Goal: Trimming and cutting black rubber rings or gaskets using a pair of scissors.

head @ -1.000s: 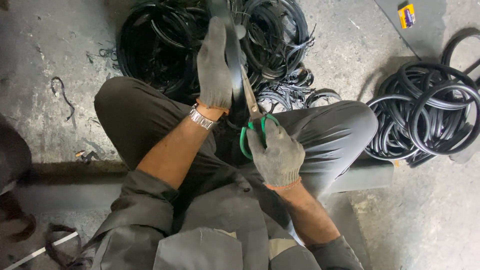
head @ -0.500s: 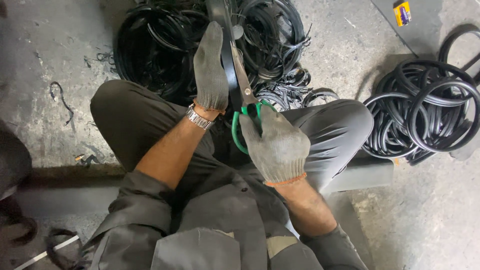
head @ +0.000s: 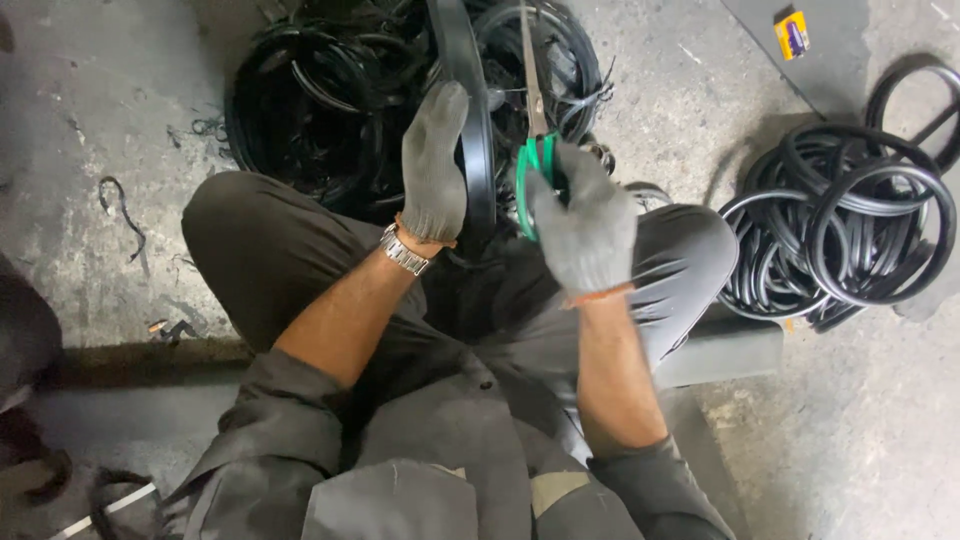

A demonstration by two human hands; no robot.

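Scissors (head: 532,150) rose; rubber strip (head: 476,120) lies left of right grip (head: 585,225).

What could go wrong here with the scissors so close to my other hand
The scissors blades run right beside the rubber strip that your left hand grips, so a slip might nick those fingers; the knit glove looks thin. Loose rubber rings on the floor could also catch a foot.

Scissor blades (head: 530,70) cut by top edge

A workshop: bare concrete floor (head: 120,90) heaped with black rubber rings (head: 840,230)
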